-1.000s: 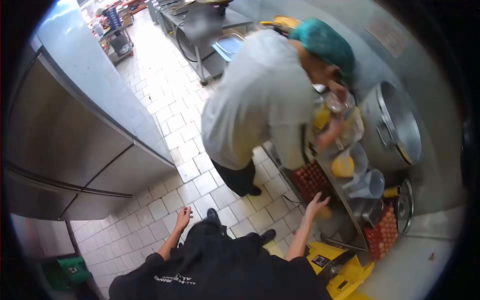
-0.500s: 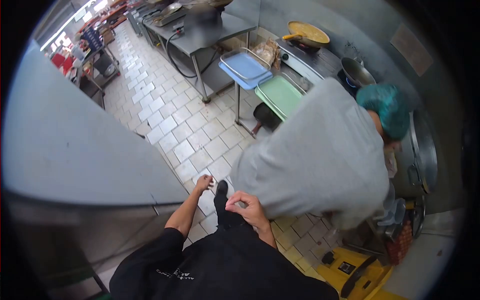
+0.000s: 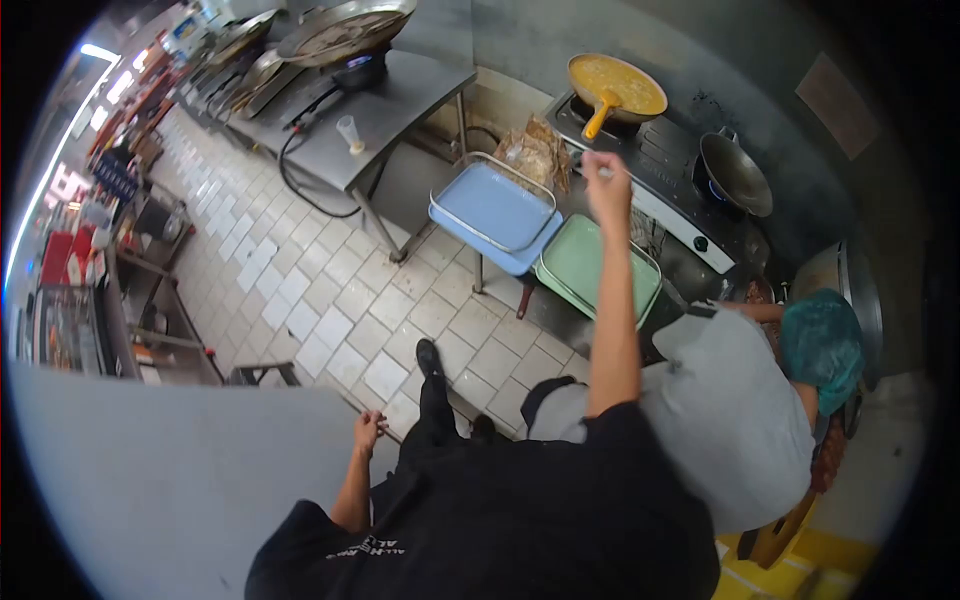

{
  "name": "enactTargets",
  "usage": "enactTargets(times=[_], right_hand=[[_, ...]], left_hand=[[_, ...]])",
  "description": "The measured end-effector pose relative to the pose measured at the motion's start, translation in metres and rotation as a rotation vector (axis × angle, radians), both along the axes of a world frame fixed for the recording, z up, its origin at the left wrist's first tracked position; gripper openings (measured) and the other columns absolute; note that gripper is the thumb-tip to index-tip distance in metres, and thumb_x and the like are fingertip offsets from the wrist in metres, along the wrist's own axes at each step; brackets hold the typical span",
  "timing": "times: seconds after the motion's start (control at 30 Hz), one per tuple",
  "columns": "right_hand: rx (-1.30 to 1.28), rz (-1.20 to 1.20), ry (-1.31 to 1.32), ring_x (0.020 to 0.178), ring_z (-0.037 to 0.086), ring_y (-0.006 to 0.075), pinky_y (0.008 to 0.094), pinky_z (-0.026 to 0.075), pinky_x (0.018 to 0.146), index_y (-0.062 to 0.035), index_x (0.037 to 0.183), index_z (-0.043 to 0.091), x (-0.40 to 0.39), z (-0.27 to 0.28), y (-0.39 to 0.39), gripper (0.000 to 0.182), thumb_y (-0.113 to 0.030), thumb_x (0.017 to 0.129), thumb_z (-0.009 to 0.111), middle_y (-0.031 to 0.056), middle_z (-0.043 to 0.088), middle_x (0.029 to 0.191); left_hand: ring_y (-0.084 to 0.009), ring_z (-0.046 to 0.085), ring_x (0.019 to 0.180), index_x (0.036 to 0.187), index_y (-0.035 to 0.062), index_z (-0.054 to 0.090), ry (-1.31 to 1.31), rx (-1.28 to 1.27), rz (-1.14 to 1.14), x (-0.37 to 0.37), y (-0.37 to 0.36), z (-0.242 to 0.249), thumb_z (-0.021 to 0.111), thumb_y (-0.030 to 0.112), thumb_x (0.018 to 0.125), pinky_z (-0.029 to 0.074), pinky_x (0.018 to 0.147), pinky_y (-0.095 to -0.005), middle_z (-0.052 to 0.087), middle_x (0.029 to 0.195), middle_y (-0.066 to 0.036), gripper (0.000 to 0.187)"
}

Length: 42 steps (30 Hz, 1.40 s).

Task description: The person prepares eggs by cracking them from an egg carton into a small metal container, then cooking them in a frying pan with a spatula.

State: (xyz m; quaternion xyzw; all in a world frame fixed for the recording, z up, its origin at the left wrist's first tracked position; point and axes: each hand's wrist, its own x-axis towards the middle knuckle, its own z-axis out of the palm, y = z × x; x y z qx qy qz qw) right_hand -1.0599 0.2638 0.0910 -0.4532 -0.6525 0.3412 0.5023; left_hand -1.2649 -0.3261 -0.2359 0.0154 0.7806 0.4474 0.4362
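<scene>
Notably, in the head view, your right hand [image 3: 607, 182] is raised over the front edge of the stove [image 3: 655, 150], its fingers bent inward and drawn towards the thumb; how tightly they close, and whether anything sits between them, you cannot tell from this angle. Nearest to it is the yellow-handled pan [image 3: 635, 90], set on the stove's left burner, its handle [image 3: 598, 118] pointing towards you and apart from your fingertips; a yellowish layer covers the inside of the pan. Your left hand [image 3: 370, 430] hangs low beside the pale panel [image 3: 200, 470], loosely curled and partly open, with nothing visible in it.

To the right on the stove, a dark wok [image 3: 738, 175] stands over a blue flame; left of the stove lie a brown crumpled bundle [image 3: 538, 155] and a blue tray [image 3: 495, 207]; the green tray [image 3: 585, 260] is partly hidden by your right forearm. Further left, a steel table [image 3: 405, 95] bears a clear cup [image 3: 349, 135] and a wide pan [image 3: 345, 35].

Bent over at your right is a co-worker [image 3: 735, 410] in grey with a green hair cover [image 3: 822, 350]; this body stands close beside your forearm, blocking the near right side.
</scene>
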Motion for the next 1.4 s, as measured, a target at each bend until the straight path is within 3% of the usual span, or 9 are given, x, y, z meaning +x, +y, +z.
enactTargets(times=[0.17,0.23,0.33,0.47,0.77,1.0,1.2,1.3,1.4], right_hand=[[0.041,-0.304,-0.503,0.058,0.065,0.0179,0.0284,0.049,0.055,-0.0028,0.076,0.066,-0.027,0.016,0.17,0.055,-0.058,0.08,0.06,0.0073,0.064,0.063],[-0.379,-0.24,-0.779,0.058,0.066,0.0198,0.033,0.051,0.052,-0.0036,0.082,0.068,-0.039,0.034,0.182,0.06,-0.062,0.075,0.06,0.0114,0.067,0.07],[-0.429,-0.21,-0.829,0.048,0.062,0.0185,0.0303,0.05,0.046,-0.0035,0.09,0.067,-0.053,0.038,0.182,0.046,-0.043,0.068,0.077,0.0099,0.067,0.069],[-0.565,-0.239,-0.979,0.051,0.064,0.0207,0.032,0.053,0.055,-0.0016,0.093,0.068,-0.05,0.033,0.188,0.039,-0.036,0.073,0.07,0.0132,0.069,0.075],[-0.046,-0.166,-1.293,0.098,0.061,0.0389,0.0485,0.048,0.082,0.0003,0.096,0.066,0.014,0.082,0.233,0.03,-0.026,0.088,0.055,0.0231,0.064,0.1],[-0.048,0.293,-1.424,0.091,0.063,0.0334,0.0451,0.047,0.08,-0.0075,0.096,0.067,0.017,0.119,0.322,0.023,-0.025,0.086,0.057,0.0147,0.066,0.097],[-0.006,0.365,-1.554,0.089,0.065,0.0344,0.044,0.05,0.078,-0.0012,0.093,0.069,-0.027,0.067,0.34,0.024,-0.016,0.082,0.053,0.0204,0.066,0.097],[0.088,0.224,-1.487,0.094,0.066,0.033,0.0409,0.053,0.078,0.0002,0.092,0.069,-0.047,0.057,0.324,0.023,-0.011,0.082,0.051,0.0202,0.066,0.099],[0.11,0.131,-1.361,0.091,0.065,0.0368,0.0439,0.052,0.078,0.0046,0.091,0.068,-0.059,0.043,0.33,0.025,-0.006,0.082,0.046,0.0244,0.065,0.095]], left_hand=[[-0.0176,0.065,0.08,0.099,0.0067,0.056,0.111,0.123,-0.068,-0.088,0.094,0.024,0.05,0.031,0.095,0.048,0.068,-0.0307,0.066,0.097,-0.007,0.025],[-0.0173,0.065,0.082,0.098,0.006,0.056,0.128,0.205,-0.125,-0.118,0.135,0.031,0.051,0.03,0.095,0.048,0.068,-0.0299,0.066,0.097,-0.007,0.025],[-0.0146,0.064,0.08,0.095,0.0017,0.059,0.153,0.259,-0.189,-0.153,0.23,0.063,0.053,0.028,0.094,0.047,0.066,-0.0277,0.065,0.09,-0.007,0.027],[-0.0153,0.063,0.081,0.097,-0.0002,0.06,0.206,0.463,-0.549,-0.162,0.346,0.127,0.057,0.025,0.093,0.048,0.071,-0.0297,0.065,0.088,-0.008,0.026],[-0.013,0.06,0.089,0.102,0.0,0.059,0.054,0.764,-1.048,-0.055,0.585,0.219,0.054,0.033,0.095,0.047,0.078,-0.0277,0.065,0.095,-0.007,0.034],[-0.0216,0.063,0.094,0.12,0.0021,0.046,-0.691,0.415,-0.634,0.045,0.731,0.275,0.051,0.063,0.085,0.05,0.078,-0.0363,0.06,0.107,-0.013,0.071],[-0.0212,0.065,0.089,0.113,0.0049,0.045,-0.956,0.515,-0.563,0.079,0.771,0.266,0.055,0.056,0.087,0.052,0.069,-0.031,0.063,0.102,-0.013,0.058],[-0.0049,0.043,0.046,0.098,0.0059,0.053,-0.98,0.528,-0.64,0.076,0.774,0.262,0.055,0.037,0.093,0.034,0.038,-0.0186,0.057,0.077,-0.002,0.032],[-0.0041,0.031,0.04,0.095,0.0053,0.053,-0.976,0.499,-0.555,0.079,0.768,0.268,0.055,0.03,0.094,0.023,0.034,-0.0183,0.05,0.068,0.0,0.025]])
